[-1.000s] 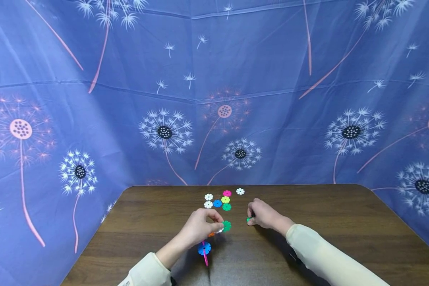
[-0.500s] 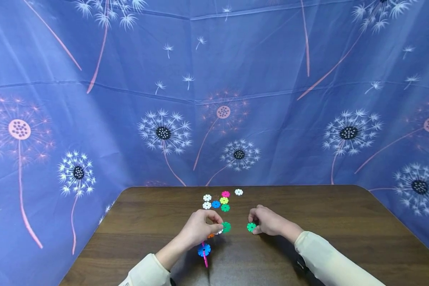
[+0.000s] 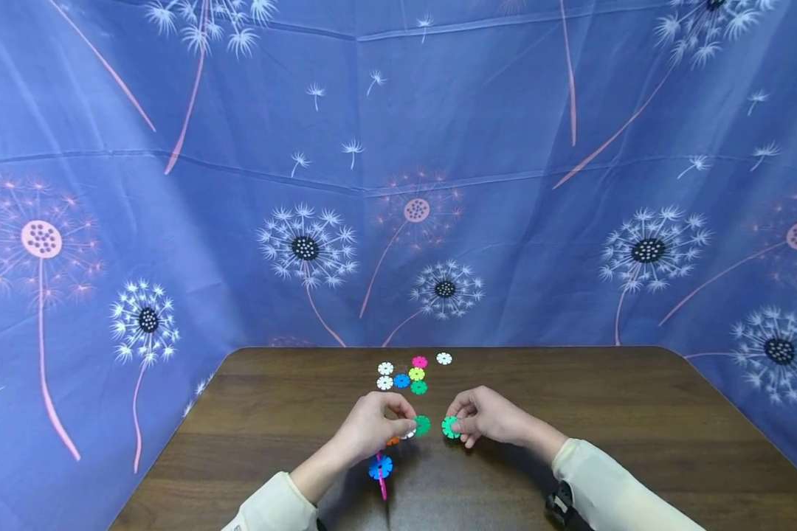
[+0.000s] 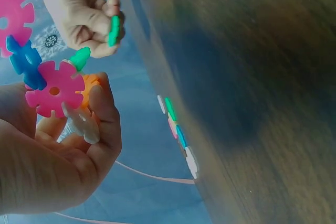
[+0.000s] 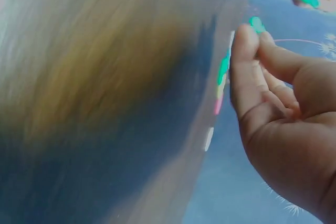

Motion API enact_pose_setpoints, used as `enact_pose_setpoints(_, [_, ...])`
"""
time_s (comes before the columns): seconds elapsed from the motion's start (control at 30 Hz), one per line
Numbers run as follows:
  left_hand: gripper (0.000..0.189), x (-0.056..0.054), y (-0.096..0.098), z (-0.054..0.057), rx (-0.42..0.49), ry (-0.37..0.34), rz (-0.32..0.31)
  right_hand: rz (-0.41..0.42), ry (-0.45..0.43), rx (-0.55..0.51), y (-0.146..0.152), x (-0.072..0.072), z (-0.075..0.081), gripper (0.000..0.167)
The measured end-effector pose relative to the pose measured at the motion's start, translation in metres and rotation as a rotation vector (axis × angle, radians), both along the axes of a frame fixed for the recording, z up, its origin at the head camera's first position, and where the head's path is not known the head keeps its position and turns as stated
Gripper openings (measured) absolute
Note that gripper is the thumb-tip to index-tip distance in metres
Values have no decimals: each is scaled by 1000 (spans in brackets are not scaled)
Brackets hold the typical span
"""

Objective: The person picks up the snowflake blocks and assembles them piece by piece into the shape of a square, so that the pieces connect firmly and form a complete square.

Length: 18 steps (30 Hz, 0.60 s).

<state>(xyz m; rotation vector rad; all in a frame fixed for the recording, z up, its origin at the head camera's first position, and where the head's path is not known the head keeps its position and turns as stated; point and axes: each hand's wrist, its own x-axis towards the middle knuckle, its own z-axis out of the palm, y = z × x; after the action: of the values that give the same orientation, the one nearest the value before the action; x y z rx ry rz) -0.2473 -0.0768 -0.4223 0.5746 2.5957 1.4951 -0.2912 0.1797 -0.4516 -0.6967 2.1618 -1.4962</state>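
In the head view my left hand (image 3: 372, 424) holds a joined string of plastic snowflake discs over the table. A green snowflake disc (image 3: 422, 425) sticks out at its fingertips, and a blue disc (image 3: 381, 467) hangs below the hand. The left wrist view shows more of the string: a pink disc (image 4: 52, 94), an orange disc (image 4: 88, 90) and a white disc (image 4: 83, 124), partly behind the fingers. Just across a small gap, my right hand (image 3: 494, 417) pinches a loose green snowflake disc (image 3: 449, 427) between thumb and fingers, facing the string's green end.
Several loose snowflake discs lie toward the back of the brown wooden table (image 3: 637, 442). Among them are a blue disc (image 3: 401, 380), a yellow disc (image 3: 416, 374) and a white disc (image 3: 443, 358) set apart. Behind the table hangs a blue dandelion-print cloth (image 3: 518, 221).
My right hand has lifted its green disc and brought it left, closer to the string, turning its face into view. The left hand has stayed nearly in place with the string.
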Motion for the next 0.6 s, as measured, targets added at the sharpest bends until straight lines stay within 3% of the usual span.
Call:
enact_pose_setpoints(0.3, [6, 0, 2, 1, -15, 38, -6, 16, -188, -125, -7, 10, 12, 17])
enact_pose_setpoints(0.6, [6, 1, 4, 3, -28, 74, -16, 16, -229, -167, -10, 14, 17, 16])
